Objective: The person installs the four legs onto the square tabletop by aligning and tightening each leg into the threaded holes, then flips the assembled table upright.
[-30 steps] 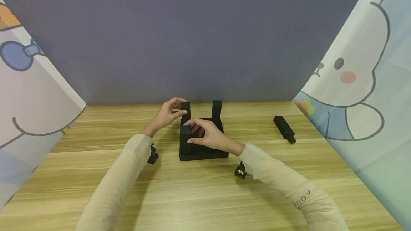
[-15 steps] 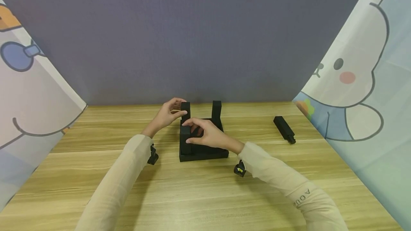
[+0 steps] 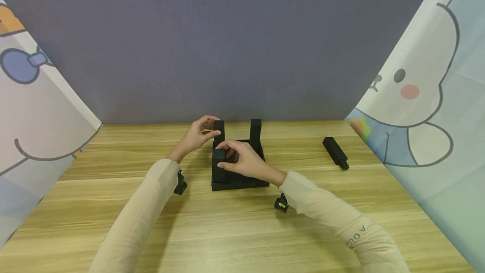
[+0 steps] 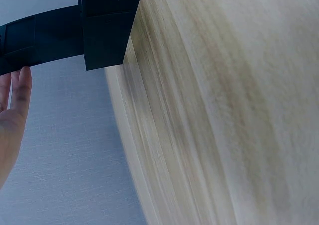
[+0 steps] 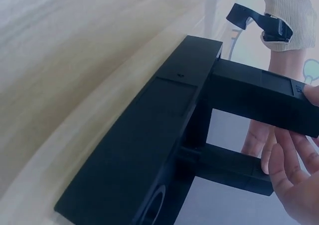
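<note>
1. We log the black base [image 3: 242, 185] flat on the wooden table [image 3: 227, 233], in front of the grey panel [image 3: 242, 49].
2. We see three uprights on it: the near-left post [image 3: 219, 169], the far-left post [image 3: 219, 126] and the far-right post [image 3: 255, 129].
3. Right hand [image 3: 246, 161]: we record thumb and fingers curved about the upper part of the near-left post, holding it in a narrow grip.
4. Left hand [image 3: 196, 134]: we record it pinching the far-left post near its top.
5. We find a loose post [image 3: 334, 151] lying well apart on the right, its narrow stub [image 3: 344, 164] turned toward the near side; neither hand touches it.
6. We note a round hole [image 5: 155, 204] in the base, seen from the right wrist.
7. Risk, our judgement: if the near-left post enters at a slant, its joint could bind or sit crooked. We cannot tell how firmly it is seated.
8. Risk: both hands work high on the posts, so a sideways push could tip or swivel the base.
9. Risk: matching black surfaces hide seams, so we could mistake a half-seated joint for a finished one.
</note>
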{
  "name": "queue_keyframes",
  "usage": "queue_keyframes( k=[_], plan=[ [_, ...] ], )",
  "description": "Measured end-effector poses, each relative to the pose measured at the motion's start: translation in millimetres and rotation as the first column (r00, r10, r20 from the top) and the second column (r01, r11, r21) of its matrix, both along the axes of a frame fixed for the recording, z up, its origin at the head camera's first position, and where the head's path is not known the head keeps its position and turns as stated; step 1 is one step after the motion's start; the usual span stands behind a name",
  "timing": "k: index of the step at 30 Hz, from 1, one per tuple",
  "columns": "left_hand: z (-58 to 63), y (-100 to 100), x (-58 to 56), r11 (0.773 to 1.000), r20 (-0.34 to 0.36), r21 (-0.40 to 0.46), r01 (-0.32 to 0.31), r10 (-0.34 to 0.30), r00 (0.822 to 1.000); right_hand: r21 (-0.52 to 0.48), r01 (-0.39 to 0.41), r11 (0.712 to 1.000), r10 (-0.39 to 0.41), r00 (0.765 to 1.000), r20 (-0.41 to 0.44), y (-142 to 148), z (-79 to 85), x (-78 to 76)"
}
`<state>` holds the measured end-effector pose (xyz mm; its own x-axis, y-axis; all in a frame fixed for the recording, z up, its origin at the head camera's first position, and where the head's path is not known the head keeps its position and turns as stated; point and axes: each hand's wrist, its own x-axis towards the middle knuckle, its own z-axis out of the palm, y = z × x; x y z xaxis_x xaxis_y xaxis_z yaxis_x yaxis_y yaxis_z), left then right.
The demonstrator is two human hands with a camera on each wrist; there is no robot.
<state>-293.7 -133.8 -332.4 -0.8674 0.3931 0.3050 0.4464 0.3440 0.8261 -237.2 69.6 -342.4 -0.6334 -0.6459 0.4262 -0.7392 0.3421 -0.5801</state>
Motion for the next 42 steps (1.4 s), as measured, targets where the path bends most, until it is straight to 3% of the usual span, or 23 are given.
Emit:
queue_keyframes(
  k=[8,21,42],
  plan=[
    [-0.1,0.1,0.6,1.0,-0.008,0.001,0.003,-0.003,1.0,-0.012,0.045,0.999,-0.045,0.999,-0.009,-1.6,-2.8,1.7],
    [0.6,1.1,1.5,1.0,-0.019,0.016,0.012,-0.011,1.0,-0.026,0.045,0.999,-0.045,0.999,-0.006,-0.8,-3.0,0.8],
    [3.3,0.6,1.6,1.0,-0.01,0.007,-0.002,0.002,1.0,0.031,-0.044,0.999,0.042,0.995,0.085,5.4,5.9,-2.7]
  ],
)
